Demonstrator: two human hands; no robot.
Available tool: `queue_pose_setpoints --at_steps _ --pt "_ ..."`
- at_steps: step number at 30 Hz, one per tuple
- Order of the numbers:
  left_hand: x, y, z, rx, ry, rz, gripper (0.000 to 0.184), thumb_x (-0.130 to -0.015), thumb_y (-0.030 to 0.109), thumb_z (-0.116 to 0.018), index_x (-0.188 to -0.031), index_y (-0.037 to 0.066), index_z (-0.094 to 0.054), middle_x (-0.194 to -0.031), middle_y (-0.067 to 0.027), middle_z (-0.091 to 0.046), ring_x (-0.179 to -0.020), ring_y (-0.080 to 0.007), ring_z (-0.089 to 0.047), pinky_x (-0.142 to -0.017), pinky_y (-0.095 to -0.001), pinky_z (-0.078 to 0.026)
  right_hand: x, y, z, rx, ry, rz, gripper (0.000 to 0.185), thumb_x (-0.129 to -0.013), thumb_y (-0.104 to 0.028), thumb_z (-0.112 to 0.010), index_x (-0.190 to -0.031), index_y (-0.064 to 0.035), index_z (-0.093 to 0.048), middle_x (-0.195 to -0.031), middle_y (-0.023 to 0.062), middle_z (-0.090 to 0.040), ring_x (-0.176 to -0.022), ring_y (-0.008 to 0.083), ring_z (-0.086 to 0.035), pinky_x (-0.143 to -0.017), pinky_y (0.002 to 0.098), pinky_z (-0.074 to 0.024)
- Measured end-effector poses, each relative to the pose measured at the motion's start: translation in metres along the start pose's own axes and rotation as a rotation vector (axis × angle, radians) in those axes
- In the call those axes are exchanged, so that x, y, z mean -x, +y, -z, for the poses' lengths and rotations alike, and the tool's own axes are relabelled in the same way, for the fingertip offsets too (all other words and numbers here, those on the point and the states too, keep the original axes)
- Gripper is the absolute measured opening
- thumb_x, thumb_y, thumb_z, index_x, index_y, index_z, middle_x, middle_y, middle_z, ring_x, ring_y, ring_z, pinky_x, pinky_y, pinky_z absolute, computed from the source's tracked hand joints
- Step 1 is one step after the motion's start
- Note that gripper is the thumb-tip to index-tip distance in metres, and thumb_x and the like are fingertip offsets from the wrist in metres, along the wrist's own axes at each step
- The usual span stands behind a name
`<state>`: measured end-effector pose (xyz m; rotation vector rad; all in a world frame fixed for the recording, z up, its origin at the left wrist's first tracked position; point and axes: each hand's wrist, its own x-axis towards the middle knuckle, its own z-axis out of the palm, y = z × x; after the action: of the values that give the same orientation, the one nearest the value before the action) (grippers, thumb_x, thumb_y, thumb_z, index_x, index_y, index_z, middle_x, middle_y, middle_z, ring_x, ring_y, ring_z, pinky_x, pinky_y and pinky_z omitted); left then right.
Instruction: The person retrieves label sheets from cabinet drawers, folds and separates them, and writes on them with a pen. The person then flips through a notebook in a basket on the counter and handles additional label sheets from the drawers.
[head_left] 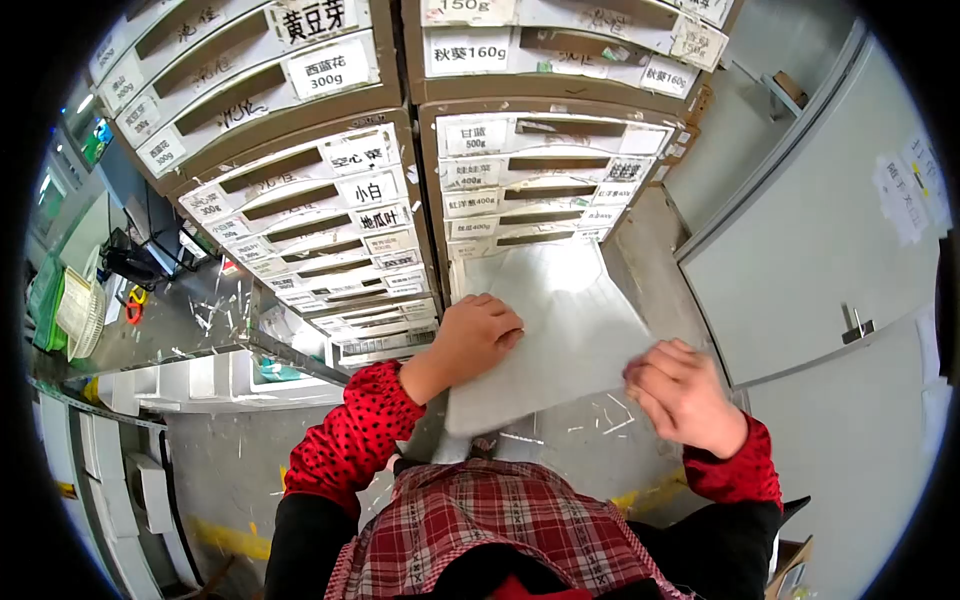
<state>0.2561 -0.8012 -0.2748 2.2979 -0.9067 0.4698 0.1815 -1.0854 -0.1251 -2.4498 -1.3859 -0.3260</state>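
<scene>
A flat white panel point(560, 330), a pulled-out drawer or a sheet, slopes toward me from the lower part of the right drawer stack point(548, 128). My left hand point(478, 338) lies over its left side with the fingers curled in; whatever they hold is hidden. By the panel's right front corner is my right hand point(684, 394), closed and slightly blurred. I cannot make out whether it grips the corner or something small. Paper labels with Chinese names and gram weights mark the slotted drawer fronts, such as a label point(468, 56) reading 160g.
A second labelled drawer stack point(310, 200) stands to the left. Further left, a grey worktop point(180, 320) carries orange scissors point(135, 304) and a white basket point(82, 312). A pale door point(800, 240) with a handle is on the right. Paper scraps litter the grey floor point(250, 450).
</scene>
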Motion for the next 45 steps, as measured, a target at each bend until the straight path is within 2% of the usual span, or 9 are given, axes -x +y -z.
queue_pose_setpoints --at_steps 7,9,12,15,22,27,32,40,45 --pt "0.021 0.039 0.056 0.484 -0.044 0.217 0.016 -0.085 0.009 -0.071 -0.101 0.004 -0.071 -0.096 -0.0114 -0.072 -0.089 -0.0249 -0.067 -0.073 -0.0333 -0.054 -0.025 -0.064 0.08 0.076 0.158 0.149 0.028 -0.05 -0.008 -0.071 -0.076 0.0012 -0.066 -0.072 0.0092 -0.062 -0.051 0.0155 -0.052 -0.046 0.0267 -0.0378" --pt "0.03 0.067 0.097 0.762 -0.102 0.448 0.021 -0.086 0.013 -0.07 -0.101 -0.002 -0.069 -0.095 -0.0165 -0.071 -0.09 -0.0288 -0.067 -0.074 -0.0364 -0.054 -0.031 -0.091 0.088 0.102 0.266 0.093 0.018 -0.064 -0.009 -0.071 -0.079 0.0 -0.065 -0.07 0.0079 -0.062 -0.047 0.0137 -0.049 -0.043 0.0246 -0.0387" --pt "0.061 0.09 0.118 1.102 0.206 0.18 0.048 -0.09 0.038 -0.067 -0.104 -0.008 -0.067 -0.1 -0.0265 -0.068 -0.089 -0.039 -0.067 -0.075 -0.0424 -0.056 -0.032 -0.11 0.112 0.129 0.143 0.046 0.018 -0.046 -0.022 -0.065 -0.062 -0.0166 -0.062 -0.065 -0.0022 -0.063 -0.05 0.0087 -0.049 -0.057 0.026 -0.0425" --pt "0.075 0.087 0.141 1.242 0.067 -0.102 0.08 -0.08 0.066 -0.067 -0.105 -0.01 -0.067 -0.099 -0.0297 -0.068 -0.088 -0.0415 -0.068 -0.078 -0.0436 -0.057 -0.034 -0.099 0.124 -0.007 -0.016 0.321 0.028 -0.071 -0.009 -0.066 -0.098 -0.0075 -0.061 -0.083 0.0115 -0.066 -0.069 0.0228 -0.06 -0.062 0.0335 -0.0491" --pt "0.09 0.077 0.138 1.349 -0.136 -0.175 0.071 -0.062 0.041 -0.09 -0.107 -0.01 -0.067 -0.105 -0.0279 -0.069 -0.09 -0.0396 -0.069 -0.08 -0.0428 -0.057 -0.04 -0.073 0.103 -0.188 0.105 0.359 0.017 -0.081 -0.006 -0.067 -0.098 -0.0056 -0.066 -0.081 0.01 -0.067 -0.064 0.0196 -0.062 -0.057 0.0325 -0.0492" --pt "0.075 0.043 0.104 0.747 -0.075 0.38 0.043 -0.076 0.02 -0.077 -0.113 -0.001 -0.068 -0.109 -0.0134 -0.071 -0.098 -0.029 -0.068 -0.086 -0.0363 -0.053 -0.035 0.06 -0.001 -0.633 0.313 -0.455 0.011 -0.091 -0.006 -0.062 -0.098 -0.0004 -0.069 -0.09 0.0068 -0.069 -0.069 0.015 -0.062 -0.063 0.0293 -0.0512" --pt "0.047 0.007 0.022 0.118 -0.146 0.23 0.045 -0.078 0.012 -0.073 -0.121 0.005 -0.064 -0.113 -0.0139 -0.066 -0.108 -0.031 -0.062 -0.09 -0.039 -0.05 -0.011 0.122 -0.159 -0.073 -0.316 -0.262 0.019 -0.079 -0.018 -0.075 -0.095 -0.0093 -0.074 -0.079 0.011 -0.066 -0.072 0.0272 -0.066 -0.065 0.0398 -0.0517" --pt "-0.003 -0.005 -0.04 -0.274 -0.393 0.159 0.076 -0.075 0.045 -0.075 -0.135 0.005 -0.052 -0.143 -0.0167 -0.048 -0.133 -0.034 -0.044 -0.11 -0.0454 -0.033 -0.037 0.125 -0.162 -0.45 -0.097 -0.488 0.074 -0.079 -0.008 -0.077 -0.146 -0.0116 -0.046 -0.116 0.0123 -0.065 -0.075 0.0176 -0.057 -0.072 0.0308 -0.0515" --pt "0.003 -0.004 -0.056 -0.316 -0.321 0.208 0.064 -0.082 0.046 -0.068 -0.129 0.003 -0.056 -0.139 -0.0185 -0.051 -0.129 -0.0334 -0.047 -0.107 -0.0462 -0.034 -0.008 0.122 -0.154 0.028 -0.134 -0.247 0.066 -0.063 -0.03 -0.087 -0.118 -0.0016 -0.064 -0.118 0.0129 -0.061 -0.108 0.0335 -0.059 -0.093 0.042 -0.0492"
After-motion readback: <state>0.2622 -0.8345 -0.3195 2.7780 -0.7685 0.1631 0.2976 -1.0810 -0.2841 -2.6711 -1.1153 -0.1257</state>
